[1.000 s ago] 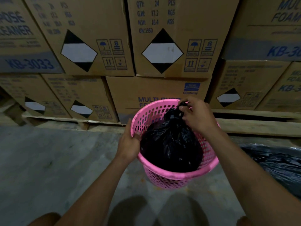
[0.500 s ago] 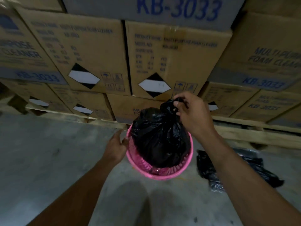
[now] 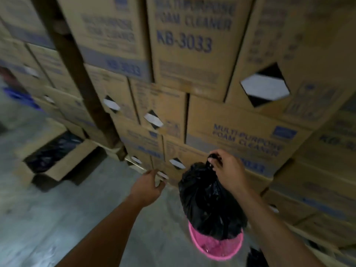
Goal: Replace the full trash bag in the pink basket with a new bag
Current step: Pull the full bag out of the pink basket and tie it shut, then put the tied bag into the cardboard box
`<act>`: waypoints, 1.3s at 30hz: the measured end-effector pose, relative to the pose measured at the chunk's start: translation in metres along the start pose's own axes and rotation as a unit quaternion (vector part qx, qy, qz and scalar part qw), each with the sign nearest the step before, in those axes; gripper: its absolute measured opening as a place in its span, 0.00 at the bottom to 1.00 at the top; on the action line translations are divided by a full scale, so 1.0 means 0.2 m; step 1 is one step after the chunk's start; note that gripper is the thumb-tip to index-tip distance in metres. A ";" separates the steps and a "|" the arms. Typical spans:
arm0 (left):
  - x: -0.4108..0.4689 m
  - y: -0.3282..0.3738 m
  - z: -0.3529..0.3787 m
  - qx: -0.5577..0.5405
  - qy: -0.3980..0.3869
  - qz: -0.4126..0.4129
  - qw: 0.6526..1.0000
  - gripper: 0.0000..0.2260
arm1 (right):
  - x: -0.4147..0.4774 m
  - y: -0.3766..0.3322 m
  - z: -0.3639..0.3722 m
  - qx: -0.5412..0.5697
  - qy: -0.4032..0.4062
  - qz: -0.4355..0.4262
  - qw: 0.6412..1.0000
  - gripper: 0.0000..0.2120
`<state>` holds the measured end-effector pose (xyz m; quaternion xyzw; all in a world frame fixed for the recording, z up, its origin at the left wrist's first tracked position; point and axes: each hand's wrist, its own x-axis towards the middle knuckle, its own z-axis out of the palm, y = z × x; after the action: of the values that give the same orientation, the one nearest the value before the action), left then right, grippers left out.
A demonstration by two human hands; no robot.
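Two hands are in view, one loaded and one idle. On the loaded side, the right hand (image 3: 230, 171) pinches the knotted neck of the full trash bag (image 3: 210, 203), with the fingers (image 3: 215, 166) curled tight round the gathered plastic. Gripping at the knot appears chosen so that the load hangs plumb and the contents stay sealed. The bag is thin, glossy black film, creased and bulging, roughly teardrop in shape. Its lower end is over the mouth of the pink basket (image 3: 221, 249); whether it is clear of the rim cannot be told. The basket is round, rigid plastic with a perforated lattice wall, and stands on the grey concrete floor (image 3: 57, 218) at the foot of the stacked cardboard cartons (image 3: 192, 54). To the left, the left hand (image 3: 148, 187) is apart from both basket and bag, loosely curled and holding nothing. At far left an open carton (image 3: 61, 162) shows crumpled black plastic inside, possibly a drop point, though blur prevents confirmation. More black film (image 3: 255, 257) lies just right of the basket. Judgement: removal is under way and the new bag is not yet fitted.
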<state>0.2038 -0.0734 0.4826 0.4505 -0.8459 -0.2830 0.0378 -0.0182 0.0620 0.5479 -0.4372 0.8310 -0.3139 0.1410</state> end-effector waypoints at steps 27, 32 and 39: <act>-0.08 -2.07 -1.82 0.082 0.147 -0.188 0.968 0.25 | 0.76 -2.40 1.59 0.056 -0.041 -0.138 0.988 0.05; 0.12 -2.44 -2.01 0.079 0.169 -0.215 0.959 0.26 | 1.07 -2.72 1.95 0.080 -0.057 -0.136 0.986 0.06; 0.50 -2.86 -2.31 0.083 0.154 -0.219 0.960 0.26 | 1.52 -3.06 2.41 0.096 -0.063 -0.113 0.987 0.06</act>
<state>0.7153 -0.6053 0.5563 0.6642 -0.7312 -0.1404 0.0668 0.4415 -0.6352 0.5858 -0.5316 0.7317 -0.3779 0.1979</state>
